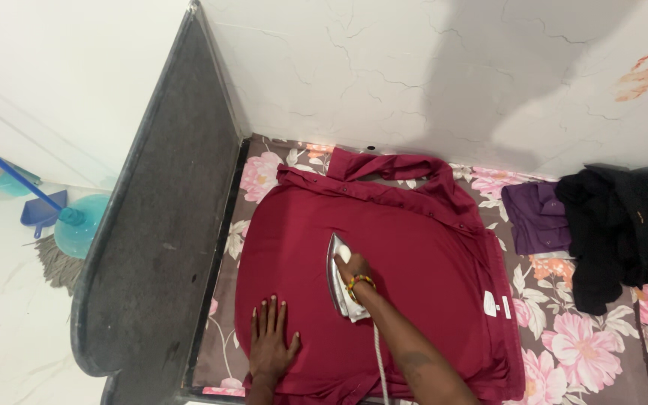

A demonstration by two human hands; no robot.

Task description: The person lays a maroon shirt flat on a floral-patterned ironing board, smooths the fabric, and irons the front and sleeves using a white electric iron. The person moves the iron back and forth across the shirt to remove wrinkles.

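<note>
On the table (564,352), spread with a floral cloth, a dark red shirt (414,247) lies flat with its collar toward the white wall. The right hand (354,268) has its grip closed around the handle of a silver iron (339,281), which rests on the middle of the shirt, its cord trailing back along the forearm. The left hand (270,337) lies flat, fingers spread, on the shirt's near edge. A purple garment (535,217) and a black garment (616,225) sit heaped at the right.
</note>
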